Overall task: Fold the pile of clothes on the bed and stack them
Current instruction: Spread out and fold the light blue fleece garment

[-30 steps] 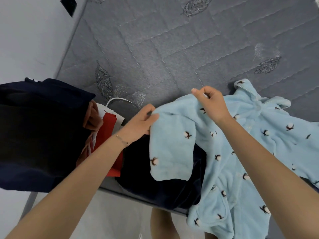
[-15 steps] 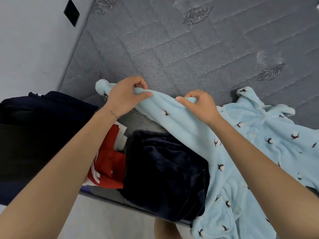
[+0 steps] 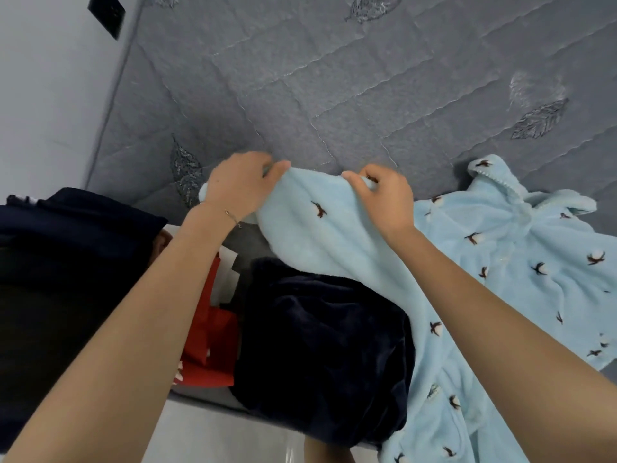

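Note:
A light-blue fleece garment (image 3: 507,262) with small dark cotton-flower prints lies across the right of the grey quilted mattress (image 3: 334,78), its lower part hanging over the near edge. My left hand (image 3: 238,183) and my right hand (image 3: 384,195) both pinch the upper edge of one stretched-out sleeve, the left near its cuff, the right farther in. Under the sleeve lies a dark navy plush garment (image 3: 320,345). A red garment with white parts (image 3: 213,345) sits left of it. A large dark navy piece (image 3: 60,262) fills the far left.
A pale wall (image 3: 43,95) with a black wall plate (image 3: 107,15) runs along the mattress's left side. The light floor (image 3: 217,436) shows below the bed's near edge. The far part of the mattress is bare quilted fabric with embroidered leaves.
Both hands have carried the blue sleeve away from me, off the navy plush garment, and drawn it out flat. The navy garment is now uncovered.

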Available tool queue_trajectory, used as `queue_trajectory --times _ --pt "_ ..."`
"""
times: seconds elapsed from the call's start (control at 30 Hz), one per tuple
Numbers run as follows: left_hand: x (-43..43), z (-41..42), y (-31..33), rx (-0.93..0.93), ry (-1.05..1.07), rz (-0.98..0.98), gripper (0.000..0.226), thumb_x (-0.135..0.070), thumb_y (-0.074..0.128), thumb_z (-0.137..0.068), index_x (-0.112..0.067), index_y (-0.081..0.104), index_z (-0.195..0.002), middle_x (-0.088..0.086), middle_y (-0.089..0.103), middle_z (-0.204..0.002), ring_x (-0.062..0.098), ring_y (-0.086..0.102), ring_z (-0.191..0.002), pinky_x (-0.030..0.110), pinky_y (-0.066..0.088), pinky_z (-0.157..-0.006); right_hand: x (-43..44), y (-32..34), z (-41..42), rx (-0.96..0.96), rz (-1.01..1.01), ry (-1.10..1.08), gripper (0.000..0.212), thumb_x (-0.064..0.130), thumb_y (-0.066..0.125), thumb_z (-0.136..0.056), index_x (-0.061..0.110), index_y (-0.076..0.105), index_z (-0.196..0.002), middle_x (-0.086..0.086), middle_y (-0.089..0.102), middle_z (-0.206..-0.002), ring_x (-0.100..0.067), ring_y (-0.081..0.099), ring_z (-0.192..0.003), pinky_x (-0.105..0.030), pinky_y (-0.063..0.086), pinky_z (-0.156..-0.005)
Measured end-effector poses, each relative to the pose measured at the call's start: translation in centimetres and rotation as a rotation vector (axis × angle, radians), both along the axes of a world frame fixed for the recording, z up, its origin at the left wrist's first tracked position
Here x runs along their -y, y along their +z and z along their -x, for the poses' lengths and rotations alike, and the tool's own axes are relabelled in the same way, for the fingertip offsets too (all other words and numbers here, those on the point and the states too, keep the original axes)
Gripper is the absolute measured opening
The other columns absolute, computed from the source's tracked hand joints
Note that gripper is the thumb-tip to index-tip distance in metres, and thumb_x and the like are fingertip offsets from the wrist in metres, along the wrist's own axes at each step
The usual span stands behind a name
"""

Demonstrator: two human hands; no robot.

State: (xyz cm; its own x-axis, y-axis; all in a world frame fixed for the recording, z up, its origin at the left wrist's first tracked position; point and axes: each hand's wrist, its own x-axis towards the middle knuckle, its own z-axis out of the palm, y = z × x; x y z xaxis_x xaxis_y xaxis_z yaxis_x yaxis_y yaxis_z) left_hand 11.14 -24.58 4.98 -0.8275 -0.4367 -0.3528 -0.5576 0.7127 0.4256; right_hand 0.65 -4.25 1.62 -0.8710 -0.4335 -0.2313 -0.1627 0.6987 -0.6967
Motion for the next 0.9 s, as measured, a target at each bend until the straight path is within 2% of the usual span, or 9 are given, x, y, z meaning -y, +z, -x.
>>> queue_trajectory --times 0.1,0.17,0.23,0.27,0.33,0.37,0.47,0.6,0.9 --pt "0.3 0.9 -1.0 -0.037 -0.011 0.054 0.051 -0.048 0.044 -0.100 -0.018 0.029 -0.061 0.000 0.033 -0.059 0.024 0.037 -0.060 0.034 0.025 -0.057 0.1 -1.2 0.4 -0.047 0.009 0.003 0.035 0.039 0.065 -0.092 0.014 0.055 -0.069 -0.001 0.059 -0.073 -0.020 0.053 -0.073 -0.042 0.045 -0.072" --pt "0.2 1.4 -2.5 -0.049 -0.021 0.101 0.046 -0.050 0.044 -0.099 -0.018 0.037 -0.067 0.001 0.042 -0.063 0.027 0.044 -0.066 0.033 0.031 -0.062 -0.2 -2.2 0.8 -0.102 -0.010 -0.006 0.033 0.040 0.065 -0.091 0.012 0.062 -0.073 -0.003 0.063 -0.080 -0.022 0.056 -0.081 -0.041 0.044 -0.079" --pt "0.0 1.5 -4.2 -0.033 -0.042 0.134 0.038 -0.051 0.045 -0.098 -0.015 0.051 -0.087 0.006 0.058 -0.083 0.030 0.054 -0.081 0.037 0.038 -0.074 -0.5 -3.0 1.1 -0.124 -0.102 -0.004 0.032 0.046 0.064 -0.090 0.016 0.068 -0.083 -0.001 0.063 -0.091 -0.024 0.054 -0.094 -0.037 0.037 -0.087" --pt "-0.1 1.4 -5.0 -0.031 -0.060 0.155 0.038 -0.051 0.046 -0.098 -0.015 0.056 -0.100 0.008 0.062 -0.099 0.032 0.057 -0.094 0.041 0.039 -0.086 -0.8 -3.3 1.1 -0.134 -0.154 0.003 0.033 0.050 0.062 -0.090 0.018 0.070 -0.089 -0.001 0.062 -0.097 -0.024 0.051 -0.100 -0.035 0.033 -0.089" --pt "-0.5 1.0 -6.6 -0.035 -0.106 0.207 0.047 -0.051 0.046 -0.097 -0.017 0.055 -0.128 0.010 0.056 -0.130 0.034 0.049 -0.122 0.052 0.027 -0.108 -1.7 -3.8 1.1 -0.178 -0.220 0.045 0.040 0.057 0.058 -0.089 0.021 0.070 -0.104 -0.001 0.060 -0.109 -0.026 0.048 -0.108 -0.036 0.030 -0.092" --pt "-0.8 0.8 -7.1 -0.048 -0.116 0.230 0.052 -0.051 0.046 -0.097 -0.019 0.050 -0.137 0.010 0.049 -0.140 0.035 0.043 -0.130 0.056 0.020 -0.113 -2.3 -4.0 1.1 -0.212 -0.240 0.072 0.047 0.061 0.054 -0.089 0.021 0.069 -0.110 -0.002 0.059 -0.114 -0.027 0.047 -0.110 -0.037 0.030 -0.095" --pt "-2.6 0.1 -7.6 -0.065 -0.165 0.280 0.060 -0.056 0.038 -0.097 -0.023 0.039 -0.148 0.012 0.035 -0.154 0.037 0.028 -0.143 0.062 0.009 -0.114 -4.5 -4.3 0.8 -0.301 -0.290 0.130 0.061 0.065 0.041 -0.087 0.021 0.063 -0.123 -0.006 0.057 -0.127 -0.031 0.047 -0.120 -0.046 0.031 -0.105" --pt "-5.8 -0.5 -7.4 -0.045 -0.225 0.308 0.068 -0.063 0.027 -0.094 -0.028 0.027 -0.153 0.012 0.023 -0.160 0.037 0.017 -0.148 0.062 0.008 -0.115 -7.8 -3.9 0.4 -0.266 -0.355 0.148 0.068 0.066 0.036 -0.088 0.024 0.052 -0.138 -0.008 0.048 -0.143 -0.035 0.036 -0.137 -0.053 0.022 -0.115" --pt "-19.1 0.4 -7.3 -0.158 -0.364 0.305 0.069 -0.063 0.034 -0.094 -0.029 0.025 -0.153 0.014 0.023 -0.160 0.038 0.021 -0.146 0.061 0.014 -0.115 -18.8 -3.0 -2.0 -0.136 -0.468 0.108 0.080 0.071 0.021 -0.085 0.029 0.028 -0.153 -0.007 0.023 -0.160 -0.032 0.014 -0.148 -0.050 0.006 -0.121"
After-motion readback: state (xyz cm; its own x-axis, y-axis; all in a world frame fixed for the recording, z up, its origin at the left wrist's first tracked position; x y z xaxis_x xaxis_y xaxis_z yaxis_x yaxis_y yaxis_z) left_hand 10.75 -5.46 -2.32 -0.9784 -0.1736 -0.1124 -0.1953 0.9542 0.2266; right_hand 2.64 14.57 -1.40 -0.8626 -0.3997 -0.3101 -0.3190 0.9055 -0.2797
